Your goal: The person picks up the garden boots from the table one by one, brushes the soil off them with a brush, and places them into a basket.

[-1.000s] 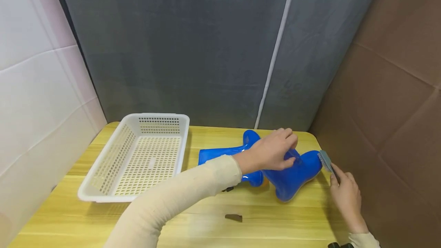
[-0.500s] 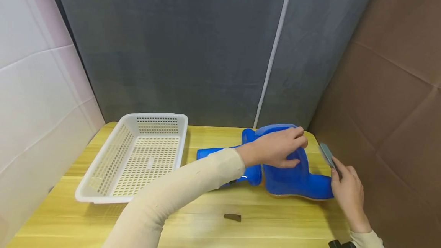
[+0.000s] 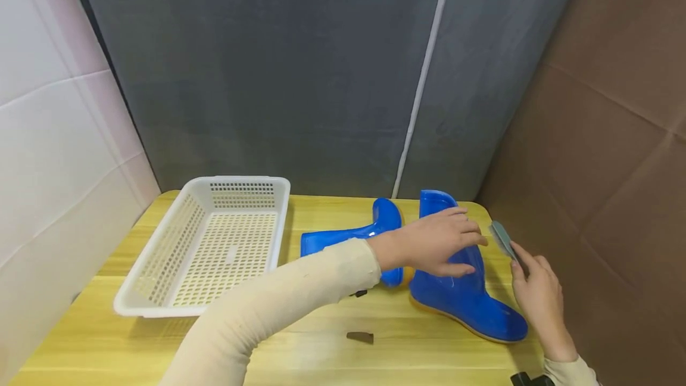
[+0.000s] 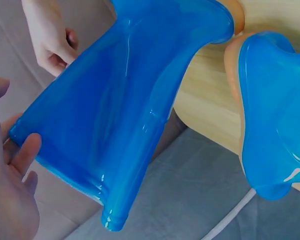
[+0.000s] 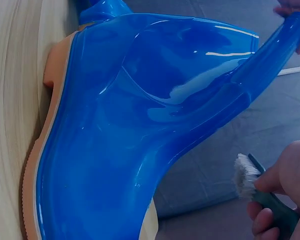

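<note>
A blue rain boot (image 3: 466, 308) with a tan sole stands on the table, toe toward the lower right. My left hand (image 3: 439, 243) holds its shaft rim; in the left wrist view, the fingers (image 4: 27, 152) lie at the rim's edge. To the right of the boot, my right hand (image 3: 538, 299) grips the handle of a scrub brush (image 3: 502, 236). Its white bristles (image 5: 245, 177) are apart from the boot in the right wrist view. A second blue boot (image 3: 388, 216) lies on its side to the left, partly hidden by my left forearm.
A white perforated plastic basket (image 3: 249, 179) stands at the table's left. A small dark brown piece (image 3: 360, 337) lies near the front. Another small dark thing (image 3: 359, 293) shows below my left sleeve. A brown wall (image 3: 605, 195) borders the right side.
The boot has gone from tilted, its toe raised at the brush, to standing with its toe toward the lower right. The brush has come away from the toe.
</note>
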